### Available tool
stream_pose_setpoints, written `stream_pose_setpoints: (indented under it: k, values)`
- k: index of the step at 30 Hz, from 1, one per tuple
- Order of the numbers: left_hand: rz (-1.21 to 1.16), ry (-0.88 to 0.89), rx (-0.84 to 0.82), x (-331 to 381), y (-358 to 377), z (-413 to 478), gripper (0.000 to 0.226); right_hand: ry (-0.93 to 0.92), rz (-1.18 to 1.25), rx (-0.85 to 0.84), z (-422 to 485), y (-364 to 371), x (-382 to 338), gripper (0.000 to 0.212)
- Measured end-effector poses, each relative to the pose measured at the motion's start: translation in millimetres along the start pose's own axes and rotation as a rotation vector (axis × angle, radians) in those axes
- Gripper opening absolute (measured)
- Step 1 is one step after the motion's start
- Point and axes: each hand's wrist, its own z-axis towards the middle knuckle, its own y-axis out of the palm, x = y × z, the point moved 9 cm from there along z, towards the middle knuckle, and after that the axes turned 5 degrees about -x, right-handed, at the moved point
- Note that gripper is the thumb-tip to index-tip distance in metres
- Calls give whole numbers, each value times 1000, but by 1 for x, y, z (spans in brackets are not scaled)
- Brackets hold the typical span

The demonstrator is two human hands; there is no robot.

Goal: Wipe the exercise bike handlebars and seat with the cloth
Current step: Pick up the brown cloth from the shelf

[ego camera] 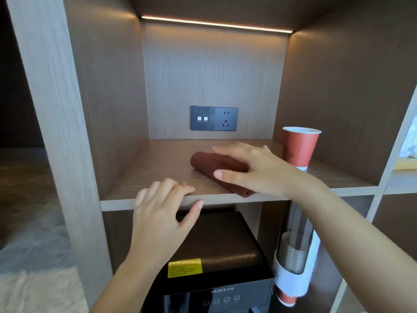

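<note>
The right hand (pixel 255 168) is lying open-fingered over the folded dark-brown cloth (pixel 209 162) on the wooden shelf (pixel 158 168). The left hand (pixel 162 208) is resting loosely on its edge. A wide lift is risking knocking the nearby red paper cup (pixel 300 145).

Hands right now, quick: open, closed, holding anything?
Left hand: open, fingertips resting on the shelf edge.
Right hand: open, laid flat over the cloth, thumb alongside.
</note>
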Motion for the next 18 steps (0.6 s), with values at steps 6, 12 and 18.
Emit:
stream_pose_setpoints:
  k: [6,12,18]
  values:
    - [-21,-11,-11,-1,-1,0,34,174,-11,-257,40,32,17,66]
    - [-47,-17,-6,-1,-2,-1,32,45,39,-376,32,44,11,59]
    - [-60,-22,2,-3,-1,-1,32,-83,56,-470,17,40,-5,55]
